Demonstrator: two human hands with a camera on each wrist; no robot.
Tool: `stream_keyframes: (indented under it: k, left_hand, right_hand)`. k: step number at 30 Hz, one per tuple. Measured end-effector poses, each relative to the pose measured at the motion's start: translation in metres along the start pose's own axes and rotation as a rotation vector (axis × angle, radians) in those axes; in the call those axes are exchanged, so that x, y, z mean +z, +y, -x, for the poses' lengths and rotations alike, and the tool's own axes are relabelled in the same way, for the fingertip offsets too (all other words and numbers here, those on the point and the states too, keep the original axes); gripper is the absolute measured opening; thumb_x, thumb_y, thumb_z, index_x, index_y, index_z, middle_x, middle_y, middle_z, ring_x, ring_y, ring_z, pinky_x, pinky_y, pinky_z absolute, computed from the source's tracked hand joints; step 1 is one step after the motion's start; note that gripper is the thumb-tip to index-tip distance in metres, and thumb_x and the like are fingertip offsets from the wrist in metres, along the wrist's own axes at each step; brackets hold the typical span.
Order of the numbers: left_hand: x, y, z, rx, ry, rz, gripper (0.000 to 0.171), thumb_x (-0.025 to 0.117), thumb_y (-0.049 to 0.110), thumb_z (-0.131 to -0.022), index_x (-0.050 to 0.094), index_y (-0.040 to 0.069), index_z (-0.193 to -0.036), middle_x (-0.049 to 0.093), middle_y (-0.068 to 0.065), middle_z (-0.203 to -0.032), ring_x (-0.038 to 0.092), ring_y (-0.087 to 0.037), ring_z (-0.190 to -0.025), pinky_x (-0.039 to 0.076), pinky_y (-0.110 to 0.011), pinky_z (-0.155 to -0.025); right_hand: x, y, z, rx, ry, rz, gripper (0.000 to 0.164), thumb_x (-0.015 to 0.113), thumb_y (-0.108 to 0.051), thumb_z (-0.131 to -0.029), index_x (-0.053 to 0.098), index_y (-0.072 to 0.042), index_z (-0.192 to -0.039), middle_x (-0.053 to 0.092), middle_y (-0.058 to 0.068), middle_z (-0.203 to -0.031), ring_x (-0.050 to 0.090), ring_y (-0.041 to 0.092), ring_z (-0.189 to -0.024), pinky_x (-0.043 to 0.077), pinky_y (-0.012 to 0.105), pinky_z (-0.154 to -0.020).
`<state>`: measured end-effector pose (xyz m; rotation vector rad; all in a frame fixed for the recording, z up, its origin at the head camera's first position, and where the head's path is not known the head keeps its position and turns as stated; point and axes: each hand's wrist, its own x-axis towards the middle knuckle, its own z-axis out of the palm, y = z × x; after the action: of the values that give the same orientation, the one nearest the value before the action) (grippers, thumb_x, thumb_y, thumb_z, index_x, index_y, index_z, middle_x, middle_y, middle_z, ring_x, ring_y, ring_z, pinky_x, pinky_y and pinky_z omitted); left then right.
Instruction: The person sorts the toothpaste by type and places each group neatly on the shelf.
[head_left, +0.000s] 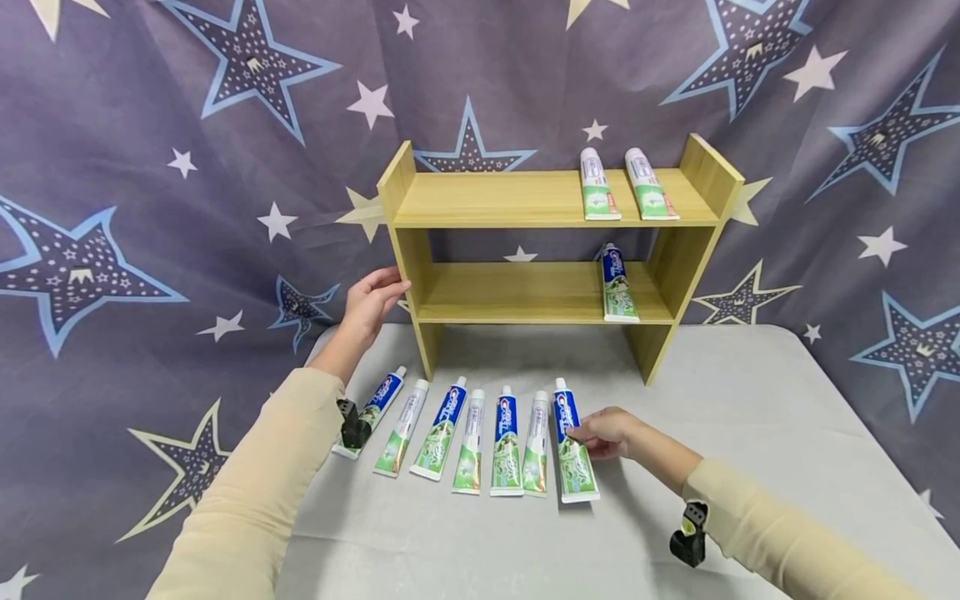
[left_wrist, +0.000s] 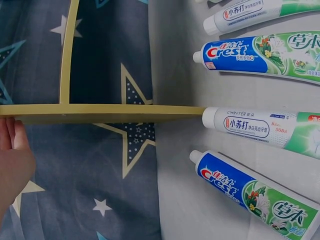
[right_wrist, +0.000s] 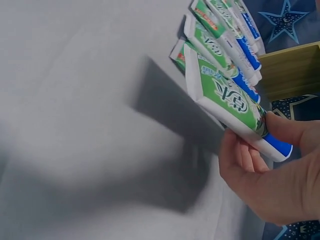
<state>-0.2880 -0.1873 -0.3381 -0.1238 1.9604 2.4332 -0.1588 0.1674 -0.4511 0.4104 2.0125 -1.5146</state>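
Observation:
My right hand pinches a blue and green Crest toothpaste tube between thumb and fingers, at the right end of a row of tubes. In the right wrist view the tube is tilted and casts a shadow on the table. My left hand touches the outer left side of a wooden two-tier shelf; in the left wrist view its fingertips lie against the side panel. One Crest tube lies on the lower tier. Two white and green tubes lie on the upper tier, toward the right.
Several toothpaste tubes, blue-green Crest ones alternating with white-green ones, lie in a row on the grey-covered table in front of the shelf. A star-patterned curtain hangs behind. Each sleeve carries a black wrist camera.

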Motion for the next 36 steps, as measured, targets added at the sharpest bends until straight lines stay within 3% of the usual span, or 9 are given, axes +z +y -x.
stream_keyframes:
  k: [7, 19, 27, 36]
  left_hand:
    - [0.002, 0.003, 0.001, 0.006, -0.002, -0.014, 0.049, 0.066, -0.003, -0.086, 0.05, -0.002, -0.132, 0.06, 0.005, -0.1, 0.062, -0.001, -0.095, 0.037, -0.034, -0.116]
    - [0.001, 0.002, 0.002, -0.006, 0.003, -0.007, 0.047, 0.065, -0.001, -0.087, 0.052, 0.0, -0.132, 0.061, 0.006, -0.1, 0.063, -0.003, -0.093, 0.037, -0.034, -0.116]
    - [0.0, 0.002, 0.0, 0.002, 0.0, -0.004, 0.048, 0.064, -0.002, -0.088, 0.05, -0.002, -0.133, 0.061, 0.005, -0.1, 0.063, -0.003, -0.092, 0.034, -0.038, -0.118]
    - [0.0, 0.002, 0.002, -0.016, 0.012, -0.029, 0.051, 0.064, 0.0, -0.088, 0.049, -0.001, -0.136, 0.06, 0.007, -0.101, 0.062, -0.003, -0.096, 0.04, -0.031, -0.114]
  right_hand:
    - [-0.004, -0.012, 0.003, -0.032, -0.063, -0.03, 0.032, 0.065, -0.007, -0.089, 0.054, 0.011, -0.114, 0.068, -0.001, -0.07, 0.064, 0.009, -0.066, 0.059, 0.028, -0.071]
    - [-0.019, -0.032, 0.011, -0.096, -0.101, -0.012, 0.022, 0.062, -0.01, -0.092, 0.058, 0.006, -0.106, 0.066, -0.007, -0.065, 0.062, 0.003, -0.061, 0.057, 0.022, -0.067]
    - [-0.028, -0.051, 0.02, -0.116, -0.073, 0.014, 0.045, 0.064, -0.012, -0.091, 0.047, 0.014, -0.124, 0.067, -0.005, -0.07, 0.064, 0.004, -0.064, 0.06, 0.027, -0.072]
    - [-0.037, -0.072, 0.032, -0.144, -0.113, 0.046, 0.047, 0.063, -0.013, -0.092, 0.046, 0.013, -0.126, 0.067, -0.005, -0.074, 0.064, 0.005, -0.067, 0.06, 0.027, -0.076]
